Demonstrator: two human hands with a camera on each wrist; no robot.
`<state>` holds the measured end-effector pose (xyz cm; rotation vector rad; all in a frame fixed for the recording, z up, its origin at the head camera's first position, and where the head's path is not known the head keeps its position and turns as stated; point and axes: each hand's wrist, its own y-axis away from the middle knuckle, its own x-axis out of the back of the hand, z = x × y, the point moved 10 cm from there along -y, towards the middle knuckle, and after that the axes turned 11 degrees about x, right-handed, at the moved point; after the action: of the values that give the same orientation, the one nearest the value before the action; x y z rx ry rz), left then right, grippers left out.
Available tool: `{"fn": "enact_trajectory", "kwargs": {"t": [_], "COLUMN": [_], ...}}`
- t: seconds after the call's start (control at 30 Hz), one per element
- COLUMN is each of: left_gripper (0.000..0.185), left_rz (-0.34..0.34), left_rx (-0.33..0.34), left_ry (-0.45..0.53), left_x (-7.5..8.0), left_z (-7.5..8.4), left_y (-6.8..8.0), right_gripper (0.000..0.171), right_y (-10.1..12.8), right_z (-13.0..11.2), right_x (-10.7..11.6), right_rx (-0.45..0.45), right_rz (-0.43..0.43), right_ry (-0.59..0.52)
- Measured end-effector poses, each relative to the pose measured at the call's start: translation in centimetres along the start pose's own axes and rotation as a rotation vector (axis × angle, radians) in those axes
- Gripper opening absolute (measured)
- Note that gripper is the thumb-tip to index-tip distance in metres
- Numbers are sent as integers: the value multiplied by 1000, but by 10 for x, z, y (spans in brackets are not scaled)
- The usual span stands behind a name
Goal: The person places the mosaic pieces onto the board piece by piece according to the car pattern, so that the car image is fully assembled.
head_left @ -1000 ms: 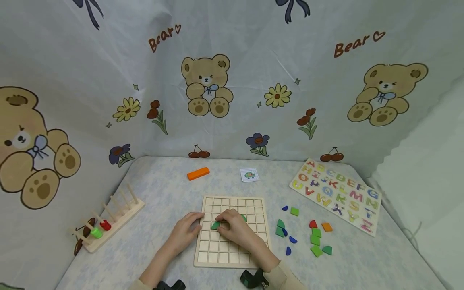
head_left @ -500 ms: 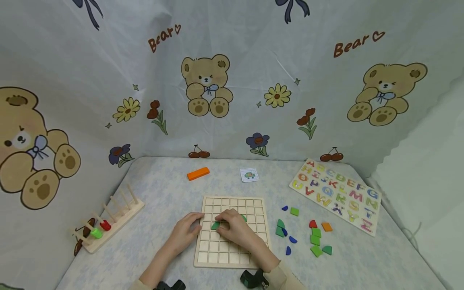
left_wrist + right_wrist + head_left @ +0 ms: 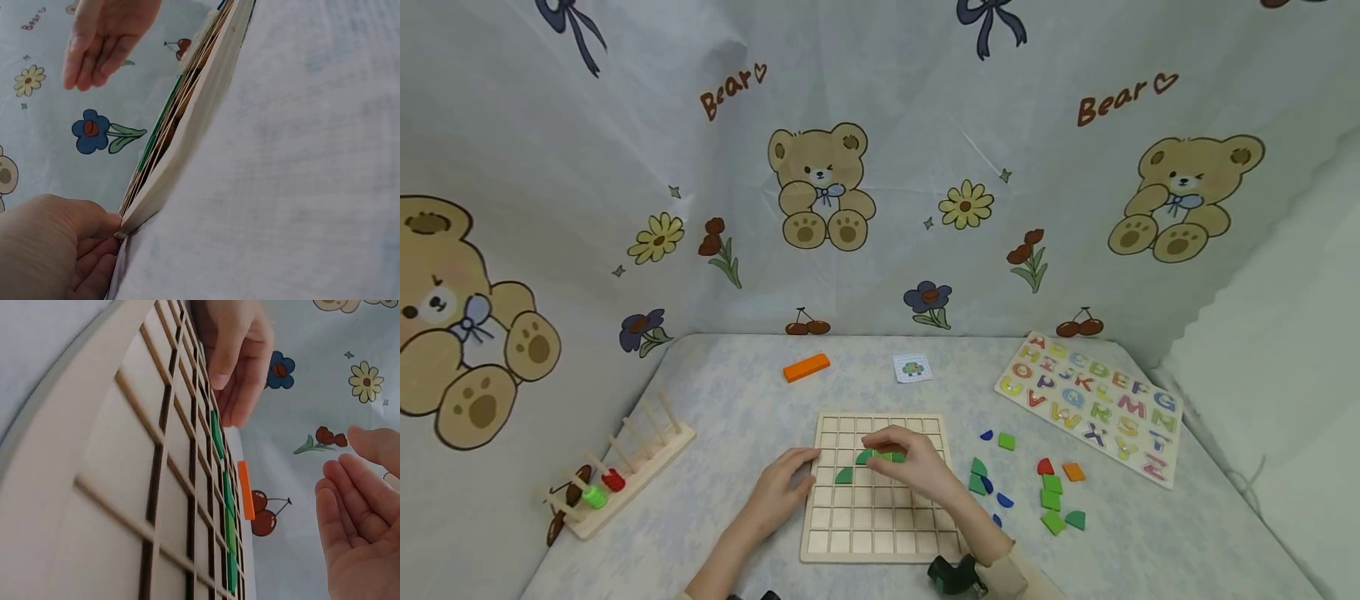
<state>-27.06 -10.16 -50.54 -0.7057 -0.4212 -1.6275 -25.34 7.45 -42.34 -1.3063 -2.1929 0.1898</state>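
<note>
A light wooden grid board (image 3: 861, 533) lies mid-table. My left hand (image 3: 780, 492) rests against its left edge, with thumb and fingertips touching the rim (image 3: 153, 197). My right hand (image 3: 917, 467) hovers over the board, thumb and index finger apart and nothing seen between them; in the right wrist view, this hand (image 3: 362, 531) is raised off the grid. A dark green rounded piece (image 3: 844, 476) sits in one cell. One row farther back is another dark green rounded piece (image 3: 864, 457), followed by green pieces (image 3: 230, 531) partly behind the right hand in the head view.
Loose blue, green, red and orange pieces (image 3: 1051, 500) lie right of the board. Farther right is an alphabet board (image 3: 1093, 404). A picture card (image 3: 913, 368) and an orange block (image 3: 807, 367) lie behind; a wooden peg rack (image 3: 632, 479) stands left.
My right hand has lifted off the cells and shifted right, uncovering green pieces beneath it. The left hand stays at the board's edge. The head view has tilted slightly.
</note>
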Motion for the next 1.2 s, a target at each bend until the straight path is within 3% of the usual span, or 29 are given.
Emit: {"fn": "enact_trajectory", "kwargs": {"t": [0.2, 0.4, 0.53, 0.7, 0.9, 1.2], "left_gripper": [39, 39, 39, 40, 40, 39], "left_rz": [20, -7, 1, 26, 33, 37], "left_rx": [-21, 18, 1, -40, -34, -51], "left_ry": [6, 16, 7, -7, -7, -6], "left_x": [2, -2, -2, 2, 4, 4], "left_z": [2, -2, -1, 2, 1, 4], "left_y": [3, 5, 5, 2, 1, 2], "right_gripper": [27, 28, 32, 38, 42, 41], "right_y": [20, 54, 78, 104, 123, 129], "right_z": [0, 21, 53, 84, 102, 124], "right_x": [43, 99, 139, 178, 198, 197], "right_rx": [-21, -118, -189, -259, -350, -398], "right_rz": [28, 166, 265, 322, 329, 329], "right_ry": [112, 214, 312, 398, 423, 457]}}
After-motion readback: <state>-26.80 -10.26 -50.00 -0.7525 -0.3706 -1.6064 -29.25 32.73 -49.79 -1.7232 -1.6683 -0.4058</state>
